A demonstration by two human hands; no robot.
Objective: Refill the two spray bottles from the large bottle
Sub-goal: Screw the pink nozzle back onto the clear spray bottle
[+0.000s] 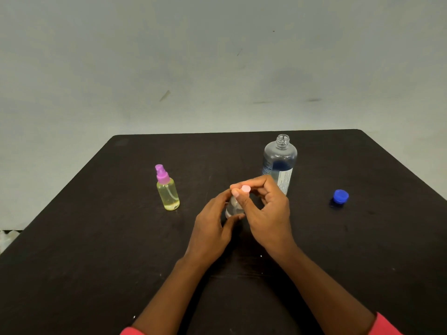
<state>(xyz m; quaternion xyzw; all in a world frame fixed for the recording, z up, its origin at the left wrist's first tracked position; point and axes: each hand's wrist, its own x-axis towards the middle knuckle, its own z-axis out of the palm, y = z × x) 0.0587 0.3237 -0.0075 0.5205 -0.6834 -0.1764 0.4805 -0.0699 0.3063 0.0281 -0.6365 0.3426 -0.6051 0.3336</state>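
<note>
Left hand [212,221] wraps the small clear spray bottle [231,209] at mid tabletop [96,238], prob. to keep it from turning. Right hand [266,209] pinches its pink top [246,189] w/ thumb and fingers, fitting a twist. Large bottle [279,163] stands open just behind, near the far edge; its blue cap [340,197] lies apart toward the right edge. Yellow spray bottle [168,192] waits left, closed.

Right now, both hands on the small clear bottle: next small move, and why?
Probably twist the pink spray top with the right hand while the left hand steadies the small clear bottle. Whether it is going on or coming off cannot be told. The large bottle already stands open, its blue cap lying apart on the table.
</note>
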